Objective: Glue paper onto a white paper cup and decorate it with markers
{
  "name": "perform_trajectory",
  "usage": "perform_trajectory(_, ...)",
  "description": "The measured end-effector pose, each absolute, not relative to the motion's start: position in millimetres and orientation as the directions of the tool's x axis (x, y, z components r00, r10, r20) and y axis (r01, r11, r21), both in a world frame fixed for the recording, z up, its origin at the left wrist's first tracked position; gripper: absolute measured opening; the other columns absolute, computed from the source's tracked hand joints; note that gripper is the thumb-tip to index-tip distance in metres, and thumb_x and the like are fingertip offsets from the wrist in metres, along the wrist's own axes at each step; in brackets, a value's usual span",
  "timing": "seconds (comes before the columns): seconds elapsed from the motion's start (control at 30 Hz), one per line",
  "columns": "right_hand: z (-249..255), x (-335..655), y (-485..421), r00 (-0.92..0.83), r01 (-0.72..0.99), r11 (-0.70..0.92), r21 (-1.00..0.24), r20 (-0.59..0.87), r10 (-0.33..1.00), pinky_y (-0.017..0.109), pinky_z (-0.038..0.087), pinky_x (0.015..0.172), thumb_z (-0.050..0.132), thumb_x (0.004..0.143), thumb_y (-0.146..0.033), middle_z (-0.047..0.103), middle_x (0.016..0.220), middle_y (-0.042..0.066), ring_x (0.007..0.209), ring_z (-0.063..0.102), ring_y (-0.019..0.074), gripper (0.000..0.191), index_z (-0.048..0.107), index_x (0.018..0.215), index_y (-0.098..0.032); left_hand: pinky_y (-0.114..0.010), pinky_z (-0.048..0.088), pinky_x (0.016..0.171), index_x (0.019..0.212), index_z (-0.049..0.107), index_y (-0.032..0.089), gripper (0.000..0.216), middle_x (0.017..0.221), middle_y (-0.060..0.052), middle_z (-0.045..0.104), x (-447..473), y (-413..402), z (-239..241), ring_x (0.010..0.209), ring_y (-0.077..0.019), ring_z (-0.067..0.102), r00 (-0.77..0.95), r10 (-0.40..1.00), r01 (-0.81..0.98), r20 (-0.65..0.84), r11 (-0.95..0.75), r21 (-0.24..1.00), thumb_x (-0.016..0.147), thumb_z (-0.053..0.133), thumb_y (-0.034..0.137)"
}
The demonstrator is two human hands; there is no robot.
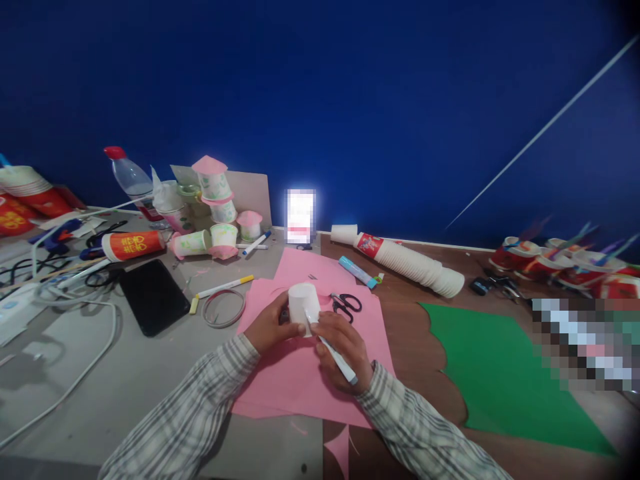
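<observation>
My left hand (274,327) is closed around the side of a white paper cup (303,301), its thumb lying on the front. In my right hand (343,347) is a white marker pen (340,360), its front end against the cup's wall; the tip itself is too small to make out. Both hands are above pink paper sheets (280,387). Just beyond my right hand, black-handled scissors (347,305) lie on the pink paper.
A stack of paper cups (410,263) lies along the wall. Decorated cups (215,207) and a bottle (131,177) stand at back left. Left are a black tablet (154,297), a yellow-capped marker (225,287), and cables (113,327); right, green paper (505,373) and red cups (565,263).
</observation>
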State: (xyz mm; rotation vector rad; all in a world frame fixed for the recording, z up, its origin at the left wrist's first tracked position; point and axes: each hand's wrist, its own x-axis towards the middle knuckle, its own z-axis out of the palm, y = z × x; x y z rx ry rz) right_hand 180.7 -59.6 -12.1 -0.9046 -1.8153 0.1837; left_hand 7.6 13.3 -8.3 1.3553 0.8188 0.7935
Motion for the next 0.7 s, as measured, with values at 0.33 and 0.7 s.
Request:
perform_trajectory(0.33,-8.1,182.1,-61.6,-0.057,0.447,0.668,-0.596,0.726,0.686,0.040,0.058,0.071,0.054,0.074,-0.009,0.065,0.098,0.012,0.088,0.064,0.0260,0.035,0.060,0.107,-0.019,-0.031,0.046,0.067,0.113,0.047,0.020,0.069,0.090,-0.002,0.061,6.0,12.9,-4.0,0.078,-0.0197,0.055,0.489,0.869,0.000,-0.070,0.081,0.997,0.051,0.075,0.025)
perform_trajectory(0.7,-8.7,181.4,-62.4,-0.049,0.439,0.678,-0.590,0.738,0.673,0.043,0.056,0.075,0.054,0.073,-0.011,0.066,0.096,0.011,0.093,0.063,0.0280,0.035,0.060,0.107,-0.021,-0.033,0.047,0.071,0.112,0.048,0.021,0.067,0.093,-0.002,0.061,7.7,11.8,-3.2,0.081,-0.0209,0.055,0.482,0.875,-0.010,-0.042,0.053,0.999,0.050,0.076,0.024)
